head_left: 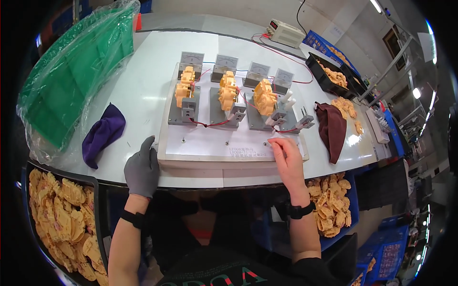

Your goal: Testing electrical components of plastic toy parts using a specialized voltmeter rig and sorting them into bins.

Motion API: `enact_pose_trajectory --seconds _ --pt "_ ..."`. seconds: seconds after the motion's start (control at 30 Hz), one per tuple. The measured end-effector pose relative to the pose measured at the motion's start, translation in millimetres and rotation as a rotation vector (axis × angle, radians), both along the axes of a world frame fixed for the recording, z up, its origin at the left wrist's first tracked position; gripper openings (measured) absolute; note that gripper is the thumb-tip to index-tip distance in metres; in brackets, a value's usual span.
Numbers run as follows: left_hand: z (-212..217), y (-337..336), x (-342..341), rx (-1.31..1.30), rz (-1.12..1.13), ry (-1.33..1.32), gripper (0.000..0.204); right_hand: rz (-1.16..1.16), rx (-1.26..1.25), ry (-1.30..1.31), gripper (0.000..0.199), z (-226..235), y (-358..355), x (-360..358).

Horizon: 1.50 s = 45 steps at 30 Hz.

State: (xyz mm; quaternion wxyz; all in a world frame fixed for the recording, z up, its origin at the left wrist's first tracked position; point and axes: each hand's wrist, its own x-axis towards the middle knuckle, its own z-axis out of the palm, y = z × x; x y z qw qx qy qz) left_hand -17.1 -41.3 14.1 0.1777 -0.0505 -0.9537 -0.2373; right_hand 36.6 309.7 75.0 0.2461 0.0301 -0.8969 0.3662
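Head view, printed board [205, 145], lettered shirt [217, 268]

Orange-yellow parts [227, 93], grey-gloved left hand [142, 169], purple cloth [104, 136], maroon cloth [331, 126]

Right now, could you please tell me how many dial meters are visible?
4, at the back of the white board: leftmost meter, second meter, third meter, rightmost meter.

My left hand [142, 169] wears a grey glove [139, 175]; black wristbands [301, 210] (one per arm) match my black printed shirt [210, 267].
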Motion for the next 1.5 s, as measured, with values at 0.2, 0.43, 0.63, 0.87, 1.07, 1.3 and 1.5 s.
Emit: enact_pose_trajectory --seconds 0.2,0.43,0.63,0.87,1.07,1.3,1.5 --pt "-2.5 2.8 0.5 0.032 0.001 0.042 0.03 0.003 0.048 -0.018 0.01 -1.8 0.1 -5.0" --pt "-0.9 3.1 2.2 0.04 0.005 0.094 0.029 -0.051 0.186 0.058 0.009 -10.2 -1.1 -10.3" --pt "-3.8 2.9 -1.7 0.065 -0.029 0.126 0.026 -0.141 0.062 0.218 0.005 -10.2 -22.9 5.7" --pt "0.7 -4.1 1.5 0.124 -0.021 0.166 0.026 0.18 0.267 0.135 0.009 -38.0 -45.8 36.2" --pt "13.8 -9.5 7.6 0.395 -0.071 0.086 0.025 0.318 0.361 0.077 0.01 -59.0 -41.9 42.0" --pt "42.7 13.0 4.6 0.37 -0.337 0.354 0.023 0.124 0.368 0.131 0.011 -77.7 -38.0 27.9" --pt "34.6 39.3 -20.0 0.364 -0.443 0.112 0.025 0.015 0.453 0.174 0.014 -79.0 -32.7 22.3"
